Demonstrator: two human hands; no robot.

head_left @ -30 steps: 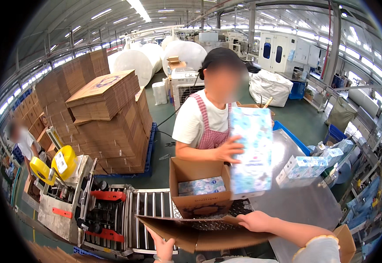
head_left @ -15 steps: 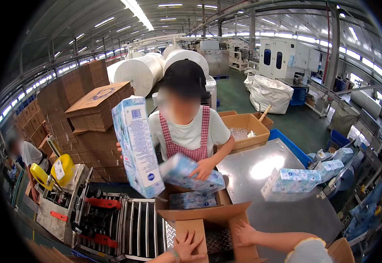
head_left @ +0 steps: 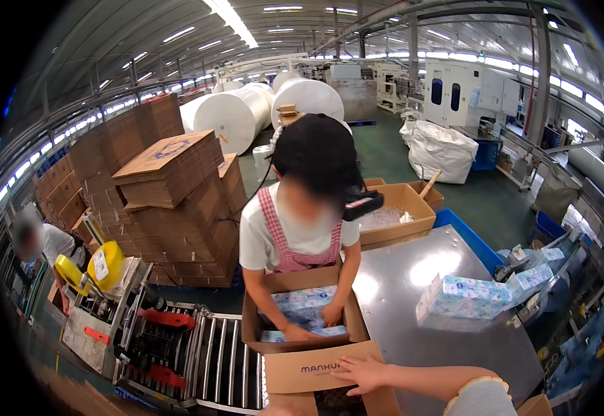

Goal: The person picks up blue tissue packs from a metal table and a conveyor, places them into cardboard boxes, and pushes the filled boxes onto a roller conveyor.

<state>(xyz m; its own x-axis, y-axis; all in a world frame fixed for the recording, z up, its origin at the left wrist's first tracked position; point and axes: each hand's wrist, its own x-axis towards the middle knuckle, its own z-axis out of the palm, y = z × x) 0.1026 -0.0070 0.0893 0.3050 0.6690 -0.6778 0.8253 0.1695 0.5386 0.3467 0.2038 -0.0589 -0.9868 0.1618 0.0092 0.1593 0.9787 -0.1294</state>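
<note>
My right hand (head_left: 361, 374) lies flat with fingers spread on the printed flap (head_left: 288, 380) of a brown cardboard carton (head_left: 383, 402) just in front of me. Only a sliver of my left hand (head_left: 281, 410) shows at the lower edge, by the carton's near left side; its fingers are hidden. Beyond that flap stands a second open carton (head_left: 252, 326) with blue-and-white packs (head_left: 305, 299) inside. A co-worker (head_left: 291, 236) in a checked apron leans over it, both hands down among the packs.
A roller conveyor (head_left: 222, 360) runs at the left. On the metal table (head_left: 447, 347) at the right sit more blue-and-white packs (head_left: 468, 297). Stacked flat cartons (head_left: 170, 236) rise at the far left. Behind the table stand an open carton (head_left: 413, 222) and a blue bin (head_left: 472, 243).
The co-worker has lowered the two held packs into the far carton and bent over it. My right hand has shifted onto the flap, now folded over. My left hand has dropped mostly out of view.
</note>
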